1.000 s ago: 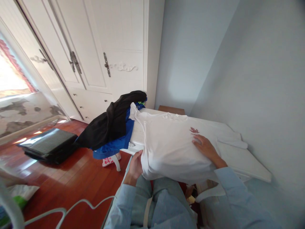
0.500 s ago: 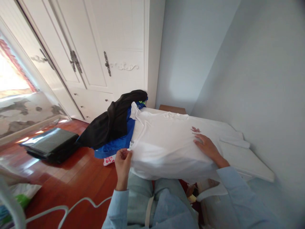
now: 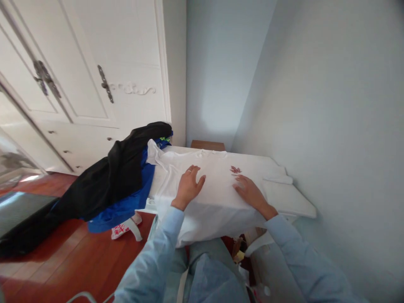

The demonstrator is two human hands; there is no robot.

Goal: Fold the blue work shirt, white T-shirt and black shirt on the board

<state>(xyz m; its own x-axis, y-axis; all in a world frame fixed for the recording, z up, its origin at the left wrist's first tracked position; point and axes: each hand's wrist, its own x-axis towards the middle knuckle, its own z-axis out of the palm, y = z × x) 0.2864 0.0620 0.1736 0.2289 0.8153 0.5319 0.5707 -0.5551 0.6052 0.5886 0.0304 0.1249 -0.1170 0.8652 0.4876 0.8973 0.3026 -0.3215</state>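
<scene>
Hands (image 3: 189,187) are spread loosely apart over the white shirt (image 3: 214,187); the closed wardrobe (image 3: 132,46) hides its contents.

- Left hand (image 3: 189,184): centre of frame, back uppermost; fingers slightly bent and directed to the upper part of the frame; left thumb (image 3: 201,182) spread apart, to the right.
- Right hand (image 3: 249,191): right of centre, back uppermost; fingers loosely extended toward the upper left; right thumb (image 3: 239,192) on the lower left side of the hand.
- Hands: apart from each other, at nearly the same height in the frame.
- Left forearm (image 3: 151,254): sleeved in light blue, rising from the bottom edge, left of centre, toward the upper right.
- Right forearm (image 3: 303,248): likewise sleeved, rising from the lower right toward the upper left.
- Wrists: both bare beyond the cuffs.
</scene>
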